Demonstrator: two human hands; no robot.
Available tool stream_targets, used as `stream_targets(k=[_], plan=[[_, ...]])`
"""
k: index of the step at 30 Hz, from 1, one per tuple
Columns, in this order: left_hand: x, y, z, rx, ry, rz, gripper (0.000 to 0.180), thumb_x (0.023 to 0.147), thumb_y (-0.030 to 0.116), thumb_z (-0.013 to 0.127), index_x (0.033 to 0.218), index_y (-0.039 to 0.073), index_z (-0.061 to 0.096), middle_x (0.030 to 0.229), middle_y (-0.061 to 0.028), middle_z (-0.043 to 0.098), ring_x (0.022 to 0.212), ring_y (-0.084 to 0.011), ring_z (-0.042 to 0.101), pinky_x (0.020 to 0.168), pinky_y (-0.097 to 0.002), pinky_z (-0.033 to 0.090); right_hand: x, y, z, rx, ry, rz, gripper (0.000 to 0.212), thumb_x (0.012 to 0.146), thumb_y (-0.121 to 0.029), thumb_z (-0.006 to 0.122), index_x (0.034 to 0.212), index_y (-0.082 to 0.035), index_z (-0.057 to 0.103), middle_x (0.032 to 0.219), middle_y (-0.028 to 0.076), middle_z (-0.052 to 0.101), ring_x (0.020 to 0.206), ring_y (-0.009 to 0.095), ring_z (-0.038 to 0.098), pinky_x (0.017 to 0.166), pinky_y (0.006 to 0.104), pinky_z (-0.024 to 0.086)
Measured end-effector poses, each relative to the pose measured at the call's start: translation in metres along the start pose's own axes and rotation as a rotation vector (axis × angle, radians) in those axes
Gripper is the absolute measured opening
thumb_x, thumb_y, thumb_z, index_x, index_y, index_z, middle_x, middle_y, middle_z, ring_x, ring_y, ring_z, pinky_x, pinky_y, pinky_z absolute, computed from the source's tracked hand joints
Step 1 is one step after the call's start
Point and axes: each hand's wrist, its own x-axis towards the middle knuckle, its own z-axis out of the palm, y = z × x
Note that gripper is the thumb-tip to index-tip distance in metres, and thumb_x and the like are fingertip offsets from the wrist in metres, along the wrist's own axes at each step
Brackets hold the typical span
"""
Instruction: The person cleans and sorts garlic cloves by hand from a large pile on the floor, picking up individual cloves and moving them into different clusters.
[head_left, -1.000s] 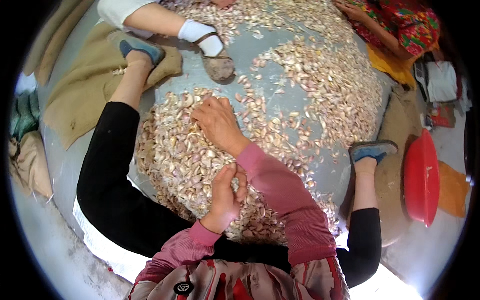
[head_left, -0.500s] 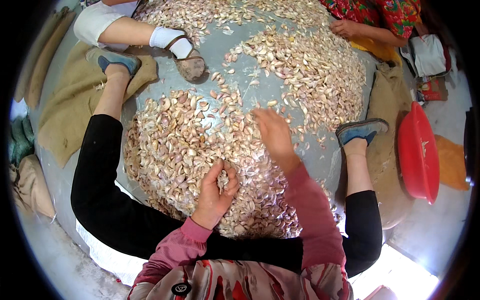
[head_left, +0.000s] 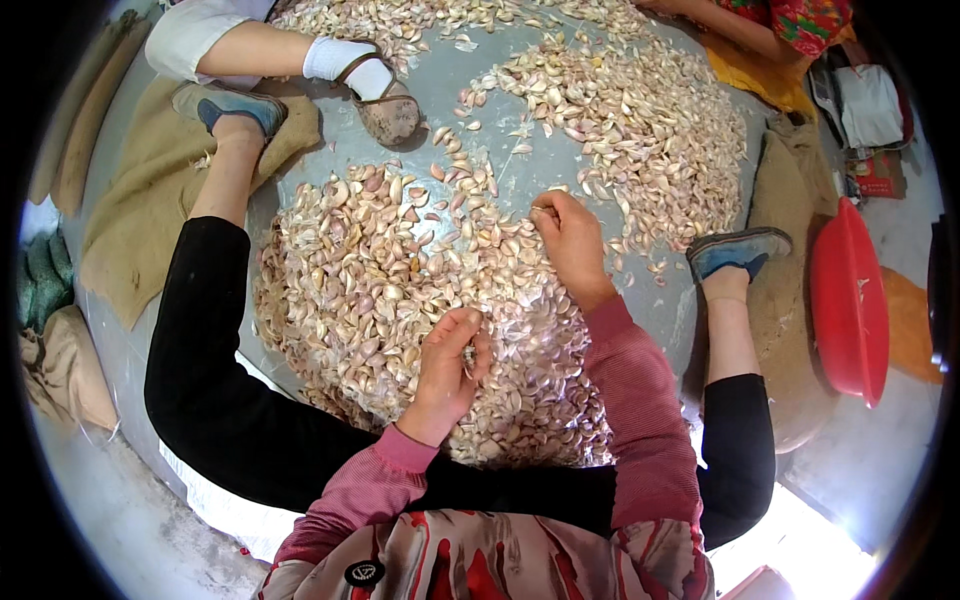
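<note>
A broad pile of loose garlic cloves [head_left: 350, 270], many still in pinkish-white skin, lies on a grey sheet [head_left: 345, 135] between my spread legs. Over its near middle, my left hand [head_left: 448, 365] is closed, with its fingers curled round pale, papery bits of garlic [head_left: 468, 355]. At the pile's right side my right hand [head_left: 575, 240] is closed too, thumb and fingertips together and pointing left over the cloves. Whatever its fingertips hold is hidden.
A second garlic heap [head_left: 640, 140] spreads at the back right. A red plastic basin [head_left: 850, 300] leans at the far right beside burlap sacking [head_left: 785, 270]. More burlap [head_left: 140, 210] lies at left. One person's shoe [head_left: 388, 115] and another's arm [head_left: 745, 30] reach in from the far side.
My right hand has gone from loosely stretched fingers to a pinch at the pile's right side. My left hand stays curled. The co-worker's hand at the back right has drawn away, up toward the picture's edge.
</note>
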Motion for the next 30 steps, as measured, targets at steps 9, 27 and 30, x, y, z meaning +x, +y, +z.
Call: stream_targets(k=[9, 27, 30], plan=[[-0.004, 0.000, 0.005, 0.067, -0.086, -0.017, 0.010, 0.097, 0.021, 0.058, 0.096, 0.011, 0.056, 0.073, -0.0003, 0.053, 0.060, -0.0090, 0.048, 0.047, -0.0219, 0.035, -0.029, -0.003, 0.048, -0.139, -0.156, -0.326, 0.022, 0.087, -0.014, 0.062, 0.107, -0.006, 0.066, 0.089, 0.013, 0.060, 0.084, 0.030, 0.061, 0.073, 0.0410, 0.052], [-0.021, -0.019, 0.007, 0.046, -0.144, -0.076, 0.011, 0.096, 0.016, 0.060, 0.092, 0.007, 0.058, 0.063, -0.0029, 0.054, 0.044, -0.0081, 0.039, 0.040, -0.0216, 0.027, 0.076, 0.003, 0.044, -0.232, 0.053, -0.368, 0.018, 0.085, -0.015, 0.067, 0.101, -0.008, 0.066, 0.090, 0.013, 0.060, 0.081, 0.031, 0.063, 0.070, 0.0415, 0.051], [-0.019, -0.009, 0.005, 0.053, -0.140, -0.055, 0.012, 0.096, 0.018, 0.061, 0.092, 0.008, 0.057, 0.063, -0.0023, 0.053, 0.044, -0.0087, 0.040, 0.040, -0.0221, 0.028, 0.076, -0.002, 0.053, 0.022, -0.020, -0.198, 0.018, 0.088, -0.015, 0.066, 0.104, -0.008, 0.067, 0.086, 0.009, 0.063, 0.073, 0.023, 0.062, 0.066, 0.0360, 0.050]])
